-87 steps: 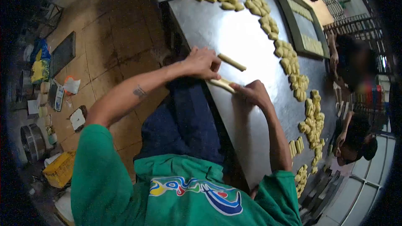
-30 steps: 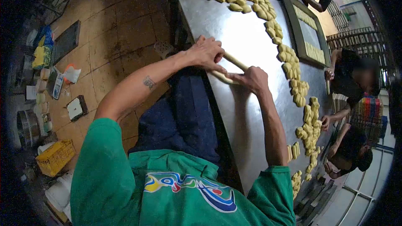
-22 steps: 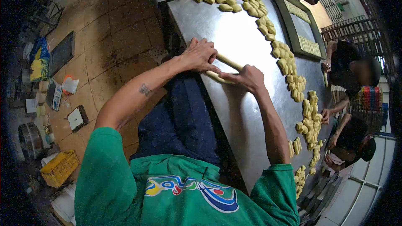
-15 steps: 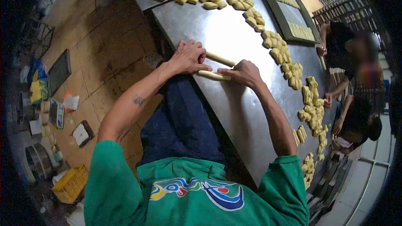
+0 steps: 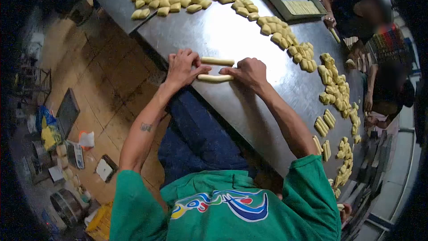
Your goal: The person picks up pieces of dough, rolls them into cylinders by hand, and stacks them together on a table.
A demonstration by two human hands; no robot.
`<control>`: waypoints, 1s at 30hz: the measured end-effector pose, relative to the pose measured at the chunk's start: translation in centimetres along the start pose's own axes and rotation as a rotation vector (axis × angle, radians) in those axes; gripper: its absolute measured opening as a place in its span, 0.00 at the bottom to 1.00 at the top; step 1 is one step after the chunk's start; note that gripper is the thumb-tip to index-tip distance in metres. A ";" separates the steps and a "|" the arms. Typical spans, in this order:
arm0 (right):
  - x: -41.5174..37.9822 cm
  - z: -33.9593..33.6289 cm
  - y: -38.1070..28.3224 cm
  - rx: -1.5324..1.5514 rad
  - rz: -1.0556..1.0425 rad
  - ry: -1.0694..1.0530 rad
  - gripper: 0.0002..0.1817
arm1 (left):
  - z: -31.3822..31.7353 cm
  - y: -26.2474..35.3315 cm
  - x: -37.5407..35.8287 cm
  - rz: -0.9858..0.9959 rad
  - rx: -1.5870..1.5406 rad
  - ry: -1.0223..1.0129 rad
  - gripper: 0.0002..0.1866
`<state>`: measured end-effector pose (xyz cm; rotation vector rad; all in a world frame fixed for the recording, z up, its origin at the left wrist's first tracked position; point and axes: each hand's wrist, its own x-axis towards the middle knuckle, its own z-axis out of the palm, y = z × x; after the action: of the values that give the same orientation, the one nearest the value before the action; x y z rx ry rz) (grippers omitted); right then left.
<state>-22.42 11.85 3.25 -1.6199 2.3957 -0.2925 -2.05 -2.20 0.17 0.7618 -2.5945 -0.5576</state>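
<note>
Two slim rolls of pale yellow dough lie side by side on the metal table (image 5: 178,29) in front of me. The far roll (image 5: 217,61) is straight; the near roll (image 5: 215,78) bends slightly. My left hand (image 5: 183,68) is at their left ends, its fingers curled by the far roll and its thumb on the near one. At the right ends is my right hand (image 5: 250,75), fingers curled in and thumb pressed on the near roll. Both hands are closed about the rolls' ends, with the fingertips partly hidden.
Many small dough pieces (image 5: 276,29) spread in a long band along the table. A metal tray (image 5: 305,17) holds rows of dough sticks. Short rolls (image 5: 321,126) lie at the right. Co-workers (image 5: 352,18) stand at the far side. A yellow crate (image 5: 100,223) is on the floor.
The view has shifted, so the table items sit further left. The two rolls now lie nearly level, with my hands still at their ends.
</note>
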 end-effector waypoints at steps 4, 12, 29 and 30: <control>-0.7 -0.2 1.2 0.068 -0.073 -0.056 0.27 | -1.9 -0.8 -0.4 0.136 -0.135 -0.099 0.16; -3.6 0.1 1.7 0.527 -0.341 -0.090 0.07 | -5.2 0.9 -1.1 0.181 -0.366 -0.438 0.11; 2.5 3.4 2.6 0.686 -0.284 0.343 0.08 | -1.5 -1.1 4.1 -0.007 -0.480 -0.128 0.10; 2.5 3.3 2.6 0.659 -0.303 0.343 0.08 | -1.3 -1.1 4.1 -0.056 -0.483 -0.186 0.10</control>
<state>-24.61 10.40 -0.90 -1.6694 1.9113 -1.3457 -4.14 -5.76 1.77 0.6416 -2.4442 -1.2645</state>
